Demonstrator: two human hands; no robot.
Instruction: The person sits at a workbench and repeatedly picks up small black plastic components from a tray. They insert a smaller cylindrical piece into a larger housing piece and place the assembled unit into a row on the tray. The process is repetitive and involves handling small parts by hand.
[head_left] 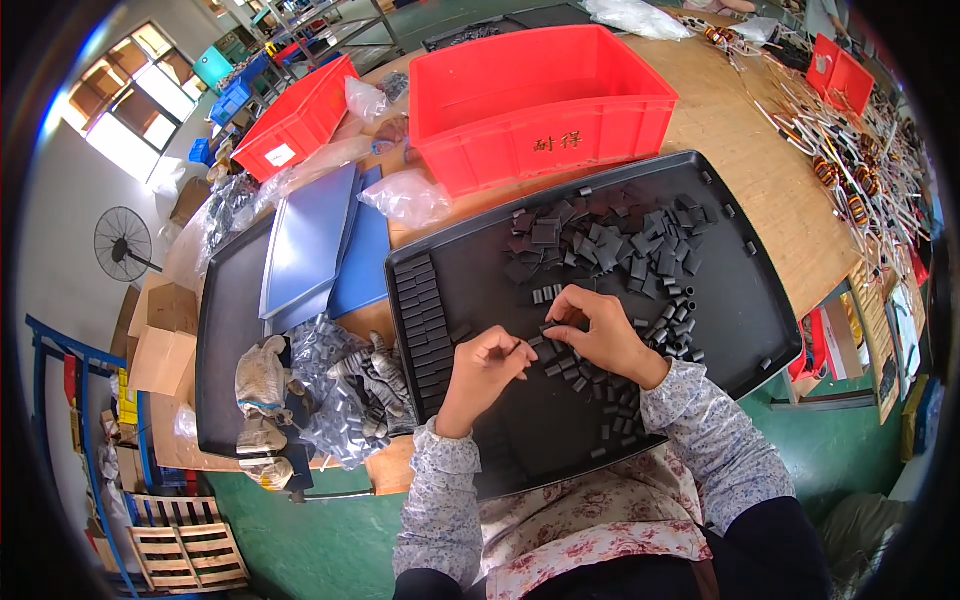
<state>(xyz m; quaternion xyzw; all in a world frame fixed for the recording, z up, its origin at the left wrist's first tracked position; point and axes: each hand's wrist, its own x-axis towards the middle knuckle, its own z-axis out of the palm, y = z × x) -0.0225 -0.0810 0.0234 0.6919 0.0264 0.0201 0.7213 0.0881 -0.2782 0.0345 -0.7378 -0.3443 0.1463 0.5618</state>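
Observation:
Both hands are over a large black tray (pixel 740 330). My left hand (pixel 485 372) is closed in a pinch, thumb and fingertips together; whatever it grips is too small to make out. To its right, my right hand (pixel 603 332) pinches a small black piece (pixel 549 326) between thumb and forefinger. Small black cylinders (pixel 680 325) lie loose beside and below the right hand. Farther back is a spread of flat black squares (pixel 600 245). Along the tray's left side, black pieces (pixel 420 310) sit packed in tidy rows.
Behind the tray stands a large red bin (pixel 540 140); a second red bin (pixel 300 115) is farther left. Blue folders (pixel 312 245), work gloves (pixel 262 378) and a bag of grey parts (pixel 335 400) lie left. Wired coils (pixel 850 190) pile up at the right.

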